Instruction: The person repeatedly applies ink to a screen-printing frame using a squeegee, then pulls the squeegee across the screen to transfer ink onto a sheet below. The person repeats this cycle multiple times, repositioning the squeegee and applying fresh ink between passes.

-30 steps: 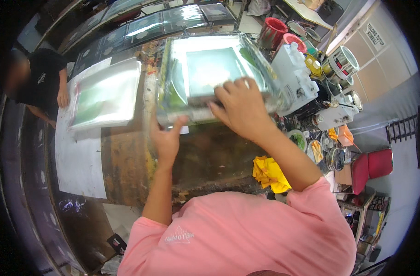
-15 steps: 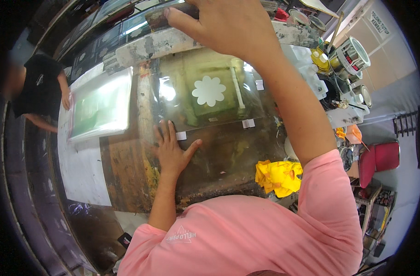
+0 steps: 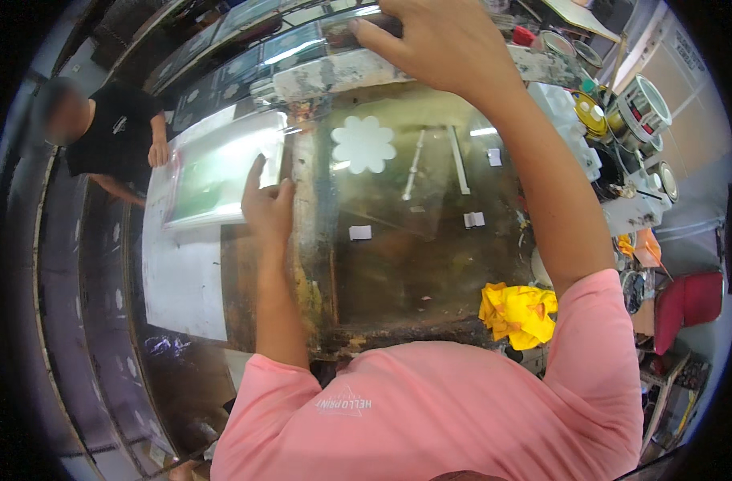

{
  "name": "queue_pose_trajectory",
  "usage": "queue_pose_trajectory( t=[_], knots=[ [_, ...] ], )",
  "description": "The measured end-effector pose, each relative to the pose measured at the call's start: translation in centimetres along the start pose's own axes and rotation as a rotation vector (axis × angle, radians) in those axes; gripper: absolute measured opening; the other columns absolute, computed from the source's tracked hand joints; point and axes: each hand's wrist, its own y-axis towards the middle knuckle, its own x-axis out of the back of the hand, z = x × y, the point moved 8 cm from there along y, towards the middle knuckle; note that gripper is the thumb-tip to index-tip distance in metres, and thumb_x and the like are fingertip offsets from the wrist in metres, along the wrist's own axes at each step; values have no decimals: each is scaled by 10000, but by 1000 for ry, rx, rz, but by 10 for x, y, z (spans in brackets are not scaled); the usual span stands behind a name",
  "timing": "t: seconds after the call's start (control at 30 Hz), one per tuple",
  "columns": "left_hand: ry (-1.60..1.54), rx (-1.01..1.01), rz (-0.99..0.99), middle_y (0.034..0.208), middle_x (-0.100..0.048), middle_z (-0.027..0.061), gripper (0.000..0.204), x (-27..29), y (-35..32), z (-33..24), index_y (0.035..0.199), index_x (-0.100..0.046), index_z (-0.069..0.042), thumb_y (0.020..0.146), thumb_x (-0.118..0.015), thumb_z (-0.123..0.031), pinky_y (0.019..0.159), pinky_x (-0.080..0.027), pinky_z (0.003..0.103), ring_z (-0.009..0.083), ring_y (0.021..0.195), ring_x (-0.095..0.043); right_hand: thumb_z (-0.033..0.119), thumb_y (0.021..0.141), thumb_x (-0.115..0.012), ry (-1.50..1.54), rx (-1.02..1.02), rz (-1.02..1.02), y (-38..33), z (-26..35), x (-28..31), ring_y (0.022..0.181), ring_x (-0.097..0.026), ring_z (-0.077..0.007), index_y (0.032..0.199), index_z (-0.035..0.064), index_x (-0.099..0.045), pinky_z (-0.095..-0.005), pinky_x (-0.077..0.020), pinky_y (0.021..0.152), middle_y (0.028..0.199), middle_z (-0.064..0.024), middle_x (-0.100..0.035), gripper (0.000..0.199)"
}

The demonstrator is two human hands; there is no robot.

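Note:
My left hand (image 3: 268,210) is at the right edge of a stack of clear sheets. Its thumb and forefinger appear to pinch the edge of a clear plastic sheet (image 3: 390,204) bearing a white flower shape (image 3: 364,144). This sheet lies skewed over the brown worktable (image 3: 398,280), a white strip (image 3: 414,164) showing on it. A second white strip (image 3: 460,160) and small white tabs (image 3: 360,232) sit around it. At the top, my right hand (image 3: 438,44) grips the raised screen-printing frame (image 3: 334,74); its fingertips are partly cut off by the view's edge.
A co-worker's hand (image 3: 159,152) rests by the sheet stack (image 3: 221,172) on white paper (image 3: 181,280). A crumpled yellow cloth (image 3: 518,315) lies at the table's near right. Paint cans (image 3: 634,112) crowd the right side, beyond which stands a red chair (image 3: 687,309).
The flower sheet has slid left and turned, so its strip now shows apart from the other one. My left hand has moved left to the stack. My right hand stays on the frame.

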Motion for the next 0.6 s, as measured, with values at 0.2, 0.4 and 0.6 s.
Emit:
queue_pose_trajectory(
  t=[0.2, 0.4, 0.6],
  knots=[
    [299, -3, -138, 1157, -768, 225, 682, 125, 50, 84, 1476, -596, 21, 824, -757, -96, 787, -563, 349, 214, 758, -707, 487, 969, -608, -26, -9, 15, 3, 3, -1, 805, -712, -400, 819, -1, -736, -522, -479, 837, 790, -218, -730, 527],
    [348, 23, -321, 1533, -554, 275, 668, 191, 92, 161, 1462, -620, -11, 832, -808, -134, 1005, -552, 431, 358, 1265, -638, 492, 990, -611, -53, 27, -59, -2, 6, -2, 831, -691, -382, 884, 24, -740, -488, -463, 827, 846, -186, -730, 497],
    [957, -463, -230, 1726, -345, 161, 589, 112, 29, 114, 1558, -563, -178, 1010, -706, -341, 1252, -59, 758, 385, 1612, -276, 511, 1030, -586, -84, 6, -16, -2, 6, -5, 910, -682, -397, 1027, 14, -756, -453, -461, 893, 943, -194, -737, 525]
  ],
)
